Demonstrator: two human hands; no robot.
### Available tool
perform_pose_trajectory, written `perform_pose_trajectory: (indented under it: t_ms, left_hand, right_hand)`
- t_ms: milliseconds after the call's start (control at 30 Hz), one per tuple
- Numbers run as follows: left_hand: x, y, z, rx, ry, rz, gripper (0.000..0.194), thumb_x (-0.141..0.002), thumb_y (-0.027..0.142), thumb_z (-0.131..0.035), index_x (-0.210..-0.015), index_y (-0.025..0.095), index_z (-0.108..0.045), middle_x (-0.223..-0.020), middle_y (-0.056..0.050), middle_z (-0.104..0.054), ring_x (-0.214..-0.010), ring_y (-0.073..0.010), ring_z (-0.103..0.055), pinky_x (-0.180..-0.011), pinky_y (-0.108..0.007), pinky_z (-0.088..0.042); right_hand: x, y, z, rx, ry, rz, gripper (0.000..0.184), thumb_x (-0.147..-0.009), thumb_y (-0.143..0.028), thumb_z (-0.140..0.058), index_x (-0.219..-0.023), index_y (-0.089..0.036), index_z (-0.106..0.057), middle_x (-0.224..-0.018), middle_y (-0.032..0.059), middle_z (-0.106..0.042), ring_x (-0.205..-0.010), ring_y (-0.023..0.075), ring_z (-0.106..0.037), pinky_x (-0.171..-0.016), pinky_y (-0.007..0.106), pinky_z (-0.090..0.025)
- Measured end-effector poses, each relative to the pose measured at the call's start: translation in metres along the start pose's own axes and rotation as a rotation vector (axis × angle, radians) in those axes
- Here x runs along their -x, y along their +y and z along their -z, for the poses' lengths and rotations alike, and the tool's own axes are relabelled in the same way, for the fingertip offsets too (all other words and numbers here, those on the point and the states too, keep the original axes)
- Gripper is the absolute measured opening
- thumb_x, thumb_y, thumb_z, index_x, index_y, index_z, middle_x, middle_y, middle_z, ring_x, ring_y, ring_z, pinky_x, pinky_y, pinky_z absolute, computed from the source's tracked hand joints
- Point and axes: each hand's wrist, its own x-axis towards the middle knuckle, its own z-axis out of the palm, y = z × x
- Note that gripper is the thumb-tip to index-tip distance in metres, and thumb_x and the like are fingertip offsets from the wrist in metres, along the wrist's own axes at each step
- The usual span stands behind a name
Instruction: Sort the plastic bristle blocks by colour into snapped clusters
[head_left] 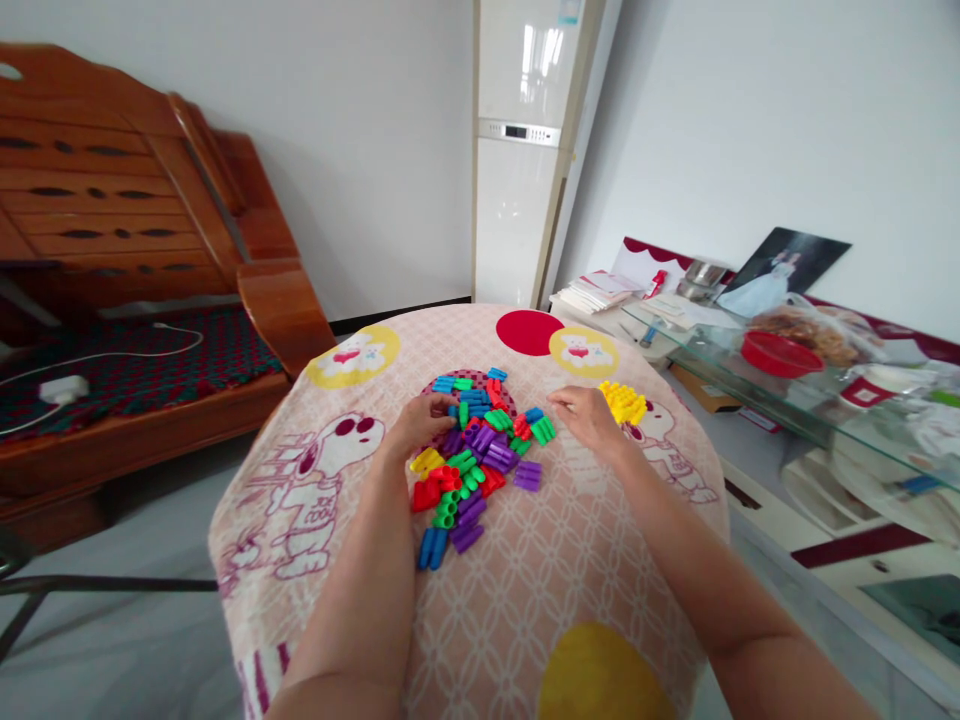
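Observation:
Colourful plastic tube-shaped toy blocks [495,455] in purple, green, red, blue and yellow lie in a loose pile on the patterned tablecloth [510,620]. At the pile's left edge, my left hand [421,420] has its fingers closed around a small blue block [453,410]. My right hand [586,416] is to the right of the pile, palm down, with its fingers curled and pressed together; whatever they may hold is hidden. Just beyond my right hand sits a tight group of yellow blocks [622,402]. One purple block [527,475] lies at the pile's right side.
On the left stands a wooden bench [112,220] with a white charger [64,390] on its seat. A tall white air conditioner [517,200] is behind the table. To the right, a glass-topped cabinet [750,370] holds papers [598,291], a red bowl [780,354] and a photo [787,265].

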Motion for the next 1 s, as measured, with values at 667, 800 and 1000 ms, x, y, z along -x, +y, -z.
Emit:
perform_pose_trajectory:
  t_ms: [667, 800, 1000]
  left_hand:
    - [0.003, -0.011, 0.015, -0.122, 0.289, 0.133, 0.031, -0.071, 0.017, -0.06, -0.099, 0.016, -0.074, -0.073, -0.002, -0.073, -0.061, -0.0151, -0.066, -0.059, -0.024, -0.052]
    - [0.004, -0.013, 0.017, 0.019, 0.266, 0.194, 0.03, -0.072, 0.015, -0.056, -0.096, 0.016, -0.073, -0.069, -0.001, -0.07, -0.057, -0.014, -0.065, -0.058, -0.024, -0.053]
    - [0.006, -0.015, 0.022, 0.157, 0.247, 0.182, 0.022, -0.07, 0.02, -0.06, -0.087, 0.014, -0.072, -0.066, -0.001, -0.067, -0.06, -0.0145, -0.064, -0.063, -0.027, -0.055]
  right_hand:
    - [0.007, -0.145, -0.076, 0.031, -0.199, 0.355, 0.02, -0.096, -0.025, -0.054, -0.094, -0.016, -0.071, -0.094, 0.0092, -0.07, -0.096, 0.0203, -0.063, -0.092, 0.033, -0.044]
    - [-0.006, -0.184, -0.093, 0.204, -0.369, 0.289, 0.021, -0.092, -0.025, -0.055, -0.095, -0.012, -0.071, -0.095, 0.0142, -0.071, -0.093, 0.0253, -0.066, -0.082, 0.035, -0.048]
    - [-0.016, -0.189, -0.108, 0.253, -0.448, 0.202, 0.029, -0.091, -0.012, -0.045, -0.105, -0.011, -0.07, -0.103, 0.0189, -0.07, -0.098, 0.0284, -0.067, -0.076, 0.036, -0.051]
